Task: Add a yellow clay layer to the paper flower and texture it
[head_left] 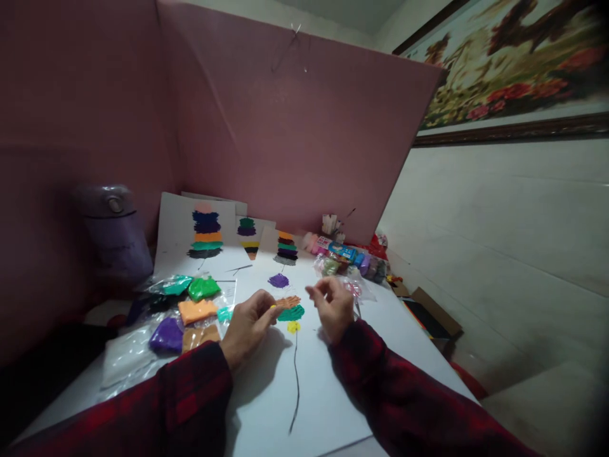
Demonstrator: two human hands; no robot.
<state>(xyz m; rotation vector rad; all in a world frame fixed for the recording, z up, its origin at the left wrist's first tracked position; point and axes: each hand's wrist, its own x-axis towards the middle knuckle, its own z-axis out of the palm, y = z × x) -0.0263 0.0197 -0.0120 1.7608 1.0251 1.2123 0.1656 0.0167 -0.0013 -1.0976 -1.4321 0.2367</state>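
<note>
My left hand (250,325) hovers over the white paper (266,406) in a pinch, a small bit of yellow clay (273,307) showing at its fingertips. To its right, my right hand (334,308) is raised with thumb and forefinger closed together; whatever they hold, if anything, is too small to make out. Between the hands, patches of clay are pressed on the paper: purple (278,280), orange-brown (288,302), green (291,313) and yellow (294,327). From the yellow patch a thin dark line (297,381) runs down the sheet.
Bags of coloured clay (197,311) lie at left, before a purple bottle (117,231). Sheets with stacked colour bands (205,235) lean at the back. Packaged clay (345,252) sits at back right. A pink panel (295,127) rises behind; an open box (435,314) is beyond the right edge.
</note>
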